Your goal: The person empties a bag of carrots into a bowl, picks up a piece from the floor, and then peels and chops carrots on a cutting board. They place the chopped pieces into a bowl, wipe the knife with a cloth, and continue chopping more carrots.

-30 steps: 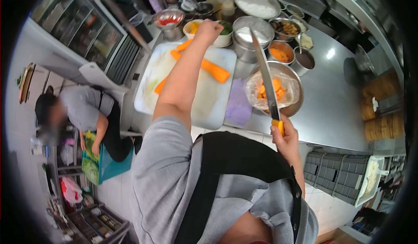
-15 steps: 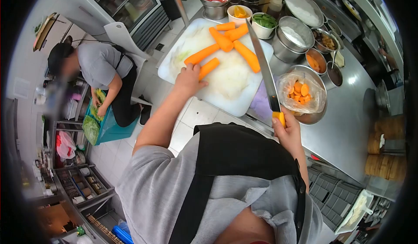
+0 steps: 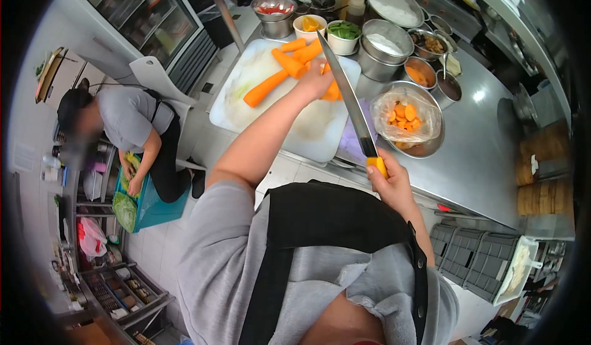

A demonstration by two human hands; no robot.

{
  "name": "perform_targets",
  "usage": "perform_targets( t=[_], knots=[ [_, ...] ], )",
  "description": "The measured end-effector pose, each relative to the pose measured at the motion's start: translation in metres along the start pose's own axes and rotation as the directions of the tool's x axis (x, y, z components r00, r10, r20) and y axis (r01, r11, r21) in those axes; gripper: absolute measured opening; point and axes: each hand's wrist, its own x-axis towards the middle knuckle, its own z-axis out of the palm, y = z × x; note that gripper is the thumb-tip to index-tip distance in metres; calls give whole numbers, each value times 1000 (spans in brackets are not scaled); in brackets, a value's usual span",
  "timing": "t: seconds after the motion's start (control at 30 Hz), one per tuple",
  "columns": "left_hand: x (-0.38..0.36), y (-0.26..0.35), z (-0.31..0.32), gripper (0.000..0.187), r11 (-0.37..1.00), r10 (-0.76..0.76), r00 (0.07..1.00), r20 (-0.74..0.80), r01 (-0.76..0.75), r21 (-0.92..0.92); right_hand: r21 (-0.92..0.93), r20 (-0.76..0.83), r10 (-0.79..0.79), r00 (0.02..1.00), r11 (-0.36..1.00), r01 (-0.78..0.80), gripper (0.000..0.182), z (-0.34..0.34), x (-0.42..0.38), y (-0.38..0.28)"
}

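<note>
Watching through the head camera, I see the right hand wrapped around the yellow handle of a long straight-bladed steel knife, its tip pointing forward. The left hand is down among the thick orange carrots on the white plastic cutting board; its fingers are partly hidden, so I cannot tell whether they grip one. Most carrots lie beyond and left of that hand, with one showing to its right. The blade appears very near the left fingers, so I would judge it best to hold the knife steady, well apart from them, and steady the carrots lightly against rolling. Beyond the right hand, a round steel bowl holds a clear plastic bag of orange slices.
</note>
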Motion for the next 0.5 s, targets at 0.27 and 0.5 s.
perform_targets(
  t=[0.27,0.5],
  knots=[
    [105,13,42,65,748,-190,976,107,73,660,100,-132,63,989,994,-50,41,-19,-31,6],
    [73,36,-21,67,915,-162,987,-22,158,372,126,-169,64,984,991,-42,41,-23,-35,6]
  ],
)
